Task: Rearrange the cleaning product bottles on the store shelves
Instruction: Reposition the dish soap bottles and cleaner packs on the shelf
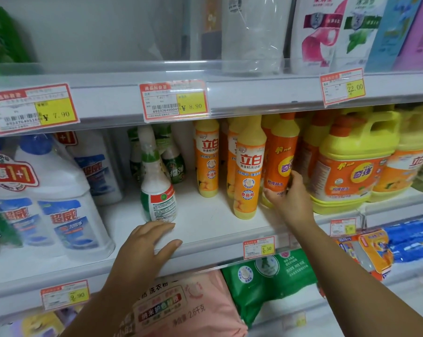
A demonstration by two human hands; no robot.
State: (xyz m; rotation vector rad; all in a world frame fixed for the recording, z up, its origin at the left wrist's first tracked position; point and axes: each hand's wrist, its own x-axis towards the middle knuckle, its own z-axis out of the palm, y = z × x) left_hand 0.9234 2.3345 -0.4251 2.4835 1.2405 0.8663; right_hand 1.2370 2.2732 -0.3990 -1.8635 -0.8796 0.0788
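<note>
Head view: gripped the orange bottle (282, 161) low down with the right hand (290, 198), clamped round it, on the middle shelf (205, 224) between a yellow-orange bottle (248, 178) and a yellow jug (351, 166). Rested the left hand (147, 244), spread flat, on its front edge near a spray bottle (157, 188).

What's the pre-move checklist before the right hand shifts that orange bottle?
1. Right hand grips orange bottle near its base: ok.
2. Gap to yellow bottle beside it: cannot tell, they overlap in view.
3. Left hand free, resting open on shelf front: ok.
4. Bare shelf ahead of the bottles for setting down: ok.
5. Clearance from big jug beside the right hand: cannot tell.
</note>
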